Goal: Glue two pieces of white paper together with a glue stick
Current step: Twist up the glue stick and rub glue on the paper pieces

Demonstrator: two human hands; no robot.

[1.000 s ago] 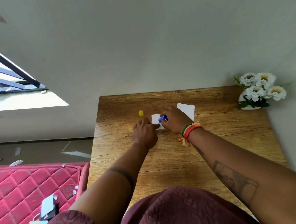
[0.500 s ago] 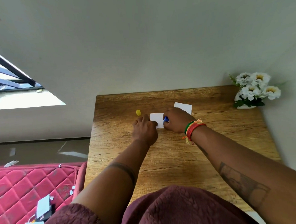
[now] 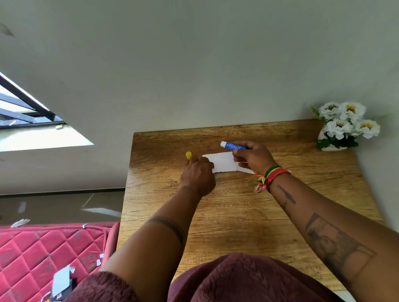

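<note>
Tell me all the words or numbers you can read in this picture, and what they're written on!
None can be read.
The blue glue stick in the right hand: pale marks on its label, too small and blurred to read.
The white paper under the left hand: blank.
The yellow cap on the wooden table: no text visible.
The tattoo on the right forearm: a picture, no legible letters.
</note>
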